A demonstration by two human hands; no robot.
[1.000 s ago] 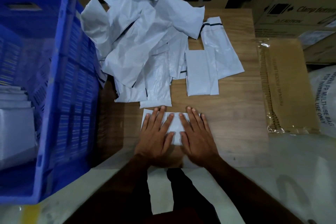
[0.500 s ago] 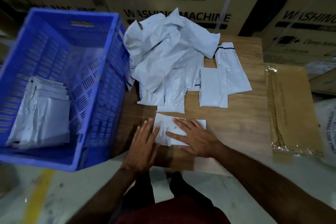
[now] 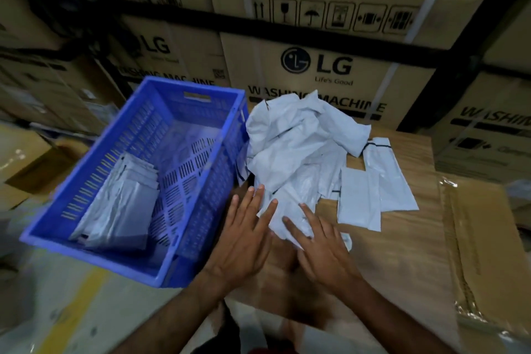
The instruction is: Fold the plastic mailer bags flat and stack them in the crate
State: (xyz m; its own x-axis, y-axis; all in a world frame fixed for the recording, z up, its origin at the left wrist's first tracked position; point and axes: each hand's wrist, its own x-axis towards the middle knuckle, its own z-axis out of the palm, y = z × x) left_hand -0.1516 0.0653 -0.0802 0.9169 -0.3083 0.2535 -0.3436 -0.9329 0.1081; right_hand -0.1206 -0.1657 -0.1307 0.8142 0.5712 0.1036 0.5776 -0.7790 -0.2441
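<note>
both hands flat, fingers spread: left hand (image 3: pixel 244 234) and right hand (image 3: pixel 321 250) over a folded mailer (image 3: pixel 283 217) on the wooden table (image 3: pixel 402 238); frame blurred, contact unclear. loose mailer pile (image 3: pixel 298 138) behind. blue crate (image 3: pixel 184 244) left, folded stack (image 3: pixel 120 204) inside.
</note>
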